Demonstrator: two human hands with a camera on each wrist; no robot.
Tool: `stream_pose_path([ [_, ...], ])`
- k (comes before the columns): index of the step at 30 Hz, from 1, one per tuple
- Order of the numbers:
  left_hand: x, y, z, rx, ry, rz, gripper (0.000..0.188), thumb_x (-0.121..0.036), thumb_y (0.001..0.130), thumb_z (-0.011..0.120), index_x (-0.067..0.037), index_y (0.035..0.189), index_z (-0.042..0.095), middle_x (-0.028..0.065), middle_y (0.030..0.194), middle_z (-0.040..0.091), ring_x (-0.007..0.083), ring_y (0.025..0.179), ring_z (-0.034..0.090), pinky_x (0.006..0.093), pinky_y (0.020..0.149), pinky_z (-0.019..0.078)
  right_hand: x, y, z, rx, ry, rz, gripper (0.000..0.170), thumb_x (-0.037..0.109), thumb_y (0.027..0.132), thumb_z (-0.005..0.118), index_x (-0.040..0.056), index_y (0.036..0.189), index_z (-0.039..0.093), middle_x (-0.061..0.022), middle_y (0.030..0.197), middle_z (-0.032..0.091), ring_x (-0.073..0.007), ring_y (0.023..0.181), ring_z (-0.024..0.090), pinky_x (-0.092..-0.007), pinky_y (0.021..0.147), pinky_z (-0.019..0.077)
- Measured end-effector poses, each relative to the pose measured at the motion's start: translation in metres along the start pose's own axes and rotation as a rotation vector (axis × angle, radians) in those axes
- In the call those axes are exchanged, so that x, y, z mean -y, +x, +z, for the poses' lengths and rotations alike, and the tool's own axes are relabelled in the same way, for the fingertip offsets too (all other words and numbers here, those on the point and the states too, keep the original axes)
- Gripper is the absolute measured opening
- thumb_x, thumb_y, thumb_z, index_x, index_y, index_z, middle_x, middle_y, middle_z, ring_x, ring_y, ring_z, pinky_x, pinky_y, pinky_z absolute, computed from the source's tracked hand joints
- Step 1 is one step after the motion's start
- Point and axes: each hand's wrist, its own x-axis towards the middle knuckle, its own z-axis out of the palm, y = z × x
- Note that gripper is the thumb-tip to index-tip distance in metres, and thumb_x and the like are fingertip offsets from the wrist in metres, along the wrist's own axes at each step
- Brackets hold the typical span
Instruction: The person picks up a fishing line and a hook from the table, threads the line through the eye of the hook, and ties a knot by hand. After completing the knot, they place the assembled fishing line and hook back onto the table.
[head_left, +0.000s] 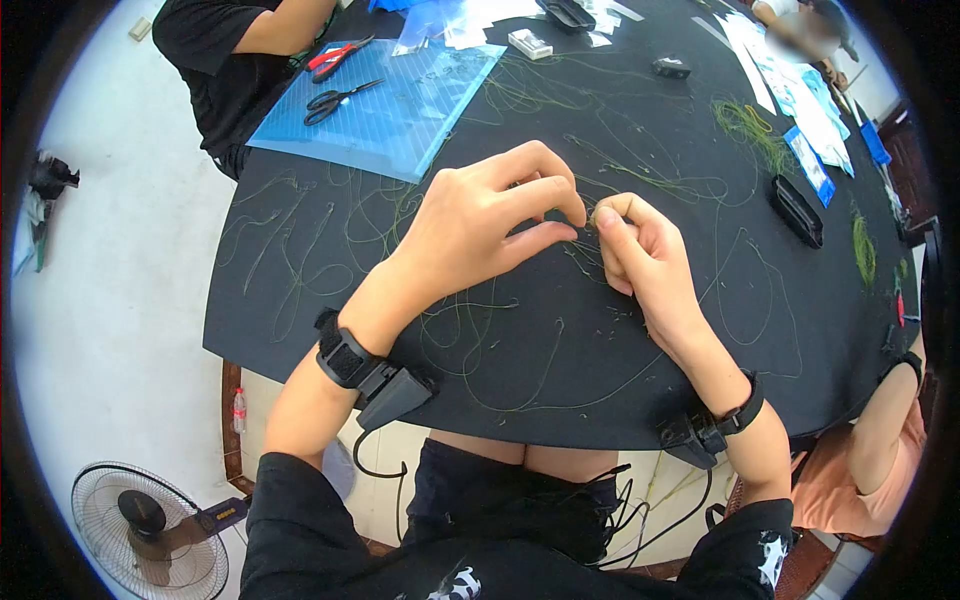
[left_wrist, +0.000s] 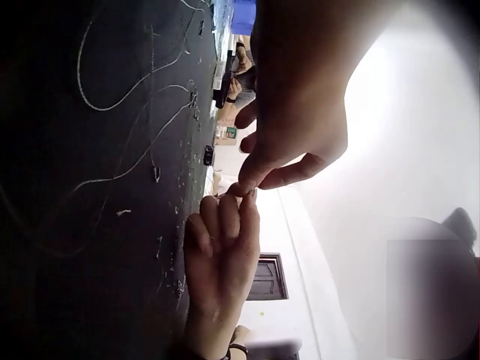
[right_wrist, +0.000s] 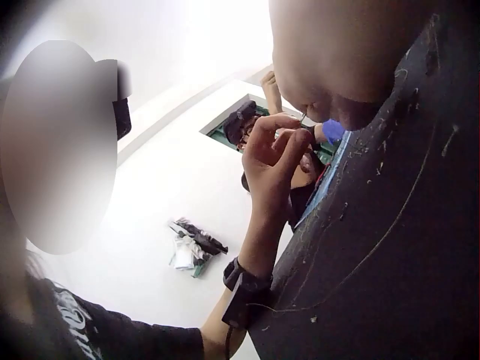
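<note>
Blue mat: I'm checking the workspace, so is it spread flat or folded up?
Spread flat: the blue mat lies broad on the black tabletop, its ruled lines visible, the black scissors resting on it.

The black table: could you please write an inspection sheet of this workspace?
Surface: black table, strewn with loose strands and tiny scraps.
Job's things: green thread bundle; something thin at the fingertips, too small to identify.
Clutter: scissors and red-handled tool on a blue sheet; black tray at right.
Hands: right hand pinches; left hand bends its fingers beside it.
Cables: black cables hang from both wrist devices.
Surroundings: fan at left; other people around the table.
</note>
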Motion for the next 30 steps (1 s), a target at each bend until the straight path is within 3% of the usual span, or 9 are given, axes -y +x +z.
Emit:
stream_pose_path([
  [5, 0.001, 0.001, 0.004, -0.062, -0.036, 0.006, 0.016, -0.007, 0.069, 0.076, -0.01, 0.082, 0.068, -0.0007, 0.088, 0.061, 0.0067, 0.066, 0.057, 0.019, 0.046, 0.0438, -0.004, 0.0, -0.003, 0.031, 0.081, 0.008, 0.022, 0.025, 0.096, 0.053, 0.0035, 0.1, 0.054, 0.0091, 0.059, 0.039, 0.0001, 0.049, 0.03, -0.0188, 0.043, 0.0203],
  [8, -0.005, 0.002, 0.001, -0.049, 0.039, 0.005, 0.015, -0.012, 0.07, 0.075, -0.011, 0.08, 0.064, -0.0007, 0.082, 0.059, 0.0142, 0.065, 0.062, 0.0248, 0.054, 0.0487, -0.004, -0.001, -0.003, 0.036, 0.106, 0.031, 0.022, 0.025, 0.096, 0.053, 0.0034, 0.101, 0.054, 0.0093, 0.059, 0.038, 0.0003, 0.05, 0.029, -0.0188, 0.043, 0.02],
  [11, 0.0, 0.0, 0.005, -0.054, -0.05, 0.017, 0.016, -0.005, 0.07, 0.075, -0.01, 0.083, 0.068, 0.0, 0.086, 0.061, 0.0068, 0.066, 0.057, 0.0189, 0.046, 0.0438, -0.004, -0.001, -0.003, 0.054, 0.118, 0.042, 0.022, 0.025, 0.096, 0.053, 0.0035, 0.101, 0.054, 0.0094, 0.059, 0.038, 0.0004, 0.05, 0.029, -0.0188, 0.043, 0.02],
  [17, -0.01, 0.0, 0.009, -0.056, -0.199, -0.188, 0.011, -0.004, 0.075, 0.072, -0.005, 0.084, 0.065, 0.0009, 0.088, 0.06, 0.0049, 0.066, 0.057, 0.017, 0.045, 0.0431, -0.003, -0.002, -0.002, 0.045, 0.101, 0.031, 0.021, 0.024, 0.096, 0.053, 0.004, 0.1, 0.054, 0.0099, 0.058, 0.038, 0.0005, 0.05, 0.03, -0.0187, 0.044, 0.0206],
  [20, -0.005, -0.004, 0.018, -0.096, -0.58, -0.501, 0.011, -0.013, 0.08, 0.07, -0.004, 0.085, 0.064, 0.0003, 0.086, 0.06, 0.0063, 0.064, 0.059, 0.018, 0.046, 0.0435, -0.004, -0.002, -0.003, 0.022, 0.097, -0.001, 0.02, 0.024, 0.095, 0.054, 0.0044, 0.098, 0.054, 0.0098, 0.057, 0.039, 0.0005, 0.05, 0.031, -0.0185, 0.044, 0.0212],
  [23, -0.009, -0.003, 0.015, 0.031, -0.845, -0.757, 0.018, -0.018, 0.084, 0.068, -0.002, 0.09, 0.064, 0.0019, 0.083, 0.062, 0.0063, 0.066, 0.059, 0.0168, 0.047, 0.0422, -0.004, -0.002, -0.004, -0.004, 0.075, -0.037, 0.017, 0.022, 0.095, 0.055, 0.0048, 0.095, 0.053, 0.0091, 0.057, 0.041, 0.0005, 0.05, 0.032, -0.0184, 0.044, 0.0225],
  [30, -0.007, -0.005, 0.016, 0.053, -0.832, -0.753, 0.022, -0.022, 0.084, 0.068, -0.002, 0.092, 0.064, 0.003, 0.078, 0.063, 0.0074, 0.067, 0.059, 0.018, 0.047, 0.0431, -0.001, -0.002, -0.003, -0.025, -0.008, -0.101, 0.014, 0.018, 0.094, 0.057, 0.0049, 0.091, 0.053, 0.0081, 0.057, 0.044, 0.001, 0.051, 0.035, -0.0183, 0.046, 0.0252],
])
